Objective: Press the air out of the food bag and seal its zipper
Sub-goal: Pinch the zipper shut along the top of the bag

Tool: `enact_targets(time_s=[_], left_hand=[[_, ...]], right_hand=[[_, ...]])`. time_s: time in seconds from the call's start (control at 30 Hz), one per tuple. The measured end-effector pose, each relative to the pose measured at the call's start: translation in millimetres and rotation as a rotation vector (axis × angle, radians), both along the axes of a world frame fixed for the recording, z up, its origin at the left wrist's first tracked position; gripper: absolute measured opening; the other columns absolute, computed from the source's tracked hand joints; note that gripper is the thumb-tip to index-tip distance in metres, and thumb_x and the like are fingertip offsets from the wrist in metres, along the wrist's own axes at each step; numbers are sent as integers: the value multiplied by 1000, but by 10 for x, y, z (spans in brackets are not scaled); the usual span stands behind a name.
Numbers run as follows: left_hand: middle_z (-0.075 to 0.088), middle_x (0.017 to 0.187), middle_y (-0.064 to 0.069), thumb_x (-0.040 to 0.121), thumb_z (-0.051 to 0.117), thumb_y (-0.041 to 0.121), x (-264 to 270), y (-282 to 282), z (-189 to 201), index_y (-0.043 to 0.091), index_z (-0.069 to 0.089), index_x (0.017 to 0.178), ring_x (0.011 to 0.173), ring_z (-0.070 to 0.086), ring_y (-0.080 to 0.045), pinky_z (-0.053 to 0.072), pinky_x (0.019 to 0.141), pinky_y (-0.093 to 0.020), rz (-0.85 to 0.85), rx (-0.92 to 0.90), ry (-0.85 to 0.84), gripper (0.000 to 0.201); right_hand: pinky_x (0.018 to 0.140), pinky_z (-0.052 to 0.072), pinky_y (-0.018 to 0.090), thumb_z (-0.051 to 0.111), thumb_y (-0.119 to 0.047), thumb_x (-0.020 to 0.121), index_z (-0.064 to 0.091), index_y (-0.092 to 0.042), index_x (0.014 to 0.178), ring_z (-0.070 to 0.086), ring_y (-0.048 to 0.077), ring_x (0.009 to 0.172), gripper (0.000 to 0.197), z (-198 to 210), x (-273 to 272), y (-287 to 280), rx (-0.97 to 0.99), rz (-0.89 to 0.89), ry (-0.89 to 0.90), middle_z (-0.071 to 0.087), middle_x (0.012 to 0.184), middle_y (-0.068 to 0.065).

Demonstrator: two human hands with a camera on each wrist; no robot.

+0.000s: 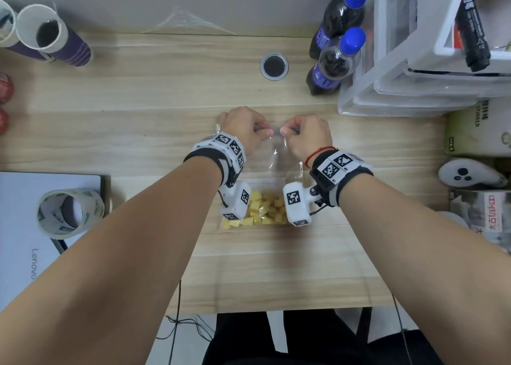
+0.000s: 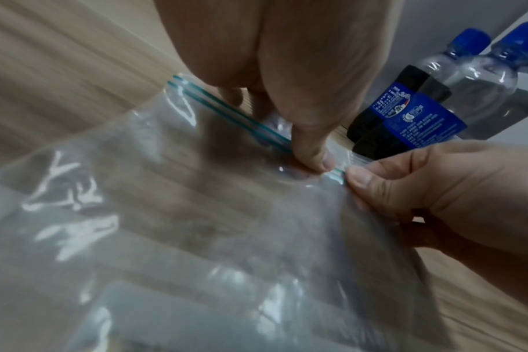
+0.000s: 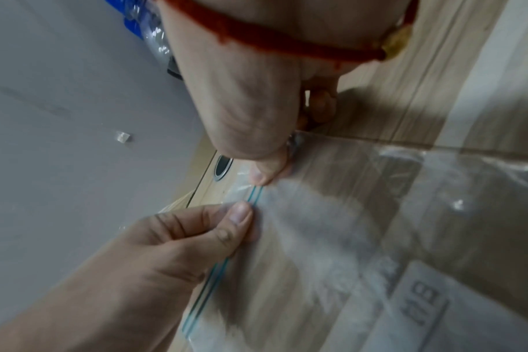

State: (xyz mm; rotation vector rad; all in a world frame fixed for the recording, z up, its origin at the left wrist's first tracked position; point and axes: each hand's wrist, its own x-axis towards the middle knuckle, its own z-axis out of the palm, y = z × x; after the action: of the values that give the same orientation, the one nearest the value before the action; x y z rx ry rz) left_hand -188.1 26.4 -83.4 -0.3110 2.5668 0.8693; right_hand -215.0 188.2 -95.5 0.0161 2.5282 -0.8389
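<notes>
A clear food bag (image 1: 279, 160) lies flat on the wooden table (image 1: 138, 121), with yellow food cubes (image 1: 262, 208) at its near end. Its blue-green zipper strip (image 2: 226, 112) runs along the far edge. My left hand (image 1: 243, 128) pinches the zipper near its middle, thumb (image 2: 312, 154) on top. My right hand (image 1: 307, 132) pinches the same strip just beside it, thumb tips almost touching. In the right wrist view the zipper (image 3: 255, 194) shows between the right hand's thumb (image 3: 266, 173) and the left hand's thumb (image 3: 241, 214).
Two blue-capped dark soda bottles (image 1: 336, 57) and stacked clear plastic bins (image 1: 414, 69) stand at the far right. A round cable hole (image 1: 274, 66) lies beyond the bag. Paper cups (image 1: 52, 35) sit far left; a tape roll (image 1: 70, 214) rests on a laptop (image 1: 27, 240) at left.
</notes>
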Motion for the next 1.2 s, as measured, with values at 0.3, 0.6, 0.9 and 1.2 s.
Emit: enact_targets(time_s=[0.3, 0.6, 0.9, 1.2], left_hand=[[59, 70, 17, 85, 68, 35, 1, 25, -9, 29, 72, 82, 86, 60, -15, 41, 93, -34, -37, -65, 21, 9], [64, 81, 10, 87, 67, 32, -32, -60, 23, 29, 71, 82, 96, 61, -20, 41, 94, -34, -15, -125, -40, 8], [64, 86, 14, 87, 65, 43, 21, -213, 1, 30, 71, 87, 90, 53, -11, 29, 89, -31, -42, -153, -10, 14], [63, 81, 11, 86, 65, 38, 72, -182, -20, 29, 71, 80, 85, 56, -14, 42, 92, -35, 4, -132, 18, 12]], right_hand=[[88, 54, 33, 69, -33, 85, 74, -29, 84, 67, 11, 94, 7, 10, -8, 48, -54, 5, -26, 74, 92, -10], [88, 55, 36, 68, -37, 83, 72, -31, 80, 68, 14, 94, 8, 6, -15, 11, -31, -19, -42, 75, 94, -7], [88, 55, 37, 69, -36, 83, 73, -31, 80, 67, 14, 96, 7, 13, -12, 7, -38, -39, -48, 75, 95, -8], [89, 55, 35, 69, -36, 83, 72, -31, 79, 67, 13, 95, 7, 20, -4, 7, -41, -49, -48, 75, 95, -9]])
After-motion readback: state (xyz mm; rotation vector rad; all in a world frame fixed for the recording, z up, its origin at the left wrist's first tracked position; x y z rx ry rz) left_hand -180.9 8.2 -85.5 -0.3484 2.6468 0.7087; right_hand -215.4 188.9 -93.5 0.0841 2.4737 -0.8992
